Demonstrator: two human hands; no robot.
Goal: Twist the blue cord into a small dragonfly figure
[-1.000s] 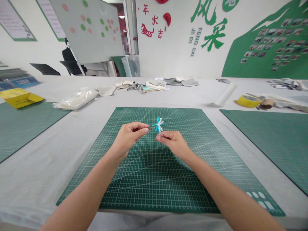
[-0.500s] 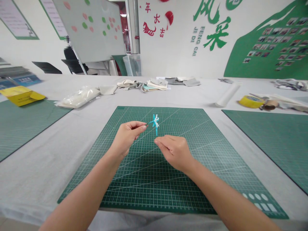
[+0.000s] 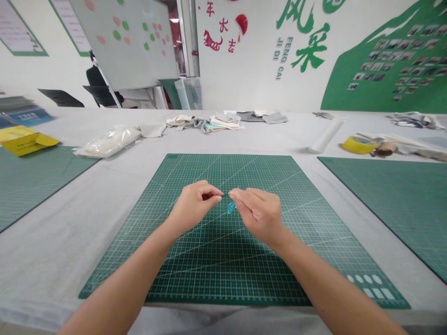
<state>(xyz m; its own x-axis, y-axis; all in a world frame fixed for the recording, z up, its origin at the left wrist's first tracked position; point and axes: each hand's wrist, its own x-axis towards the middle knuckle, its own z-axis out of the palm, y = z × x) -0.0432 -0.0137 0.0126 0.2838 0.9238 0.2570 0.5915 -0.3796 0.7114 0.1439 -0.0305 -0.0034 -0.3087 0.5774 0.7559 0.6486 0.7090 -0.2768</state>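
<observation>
My left hand (image 3: 193, 204) is closed in a pinch on one end of a thin dark green-blue strand (image 3: 225, 194). My right hand (image 3: 261, 211) is also closed, thumb and forefinger pinched on the same strand close to the left fingertips. A small turquoise ornament (image 3: 231, 207) hangs just below and beside the right fingertips. Those fingers partly hide it, so its white beads barely show. Both hands are held over a green gridded cutting mat (image 3: 216, 274).
More cutting mats flank this one, a left mat (image 3: 42, 181) and a right mat (image 3: 387, 200). Farther back lie a plastic-wrapped white packet (image 3: 108, 143), a yellow box (image 3: 26, 141), cloth pieces (image 3: 225, 122), a white roll (image 3: 326, 136) and yellow tape (image 3: 359, 144).
The ornament, upright above the right fingers before, now hangs lower and is partly covered. My right hand has risen slightly and taken the strand; my left hand has moved right and lower.
</observation>
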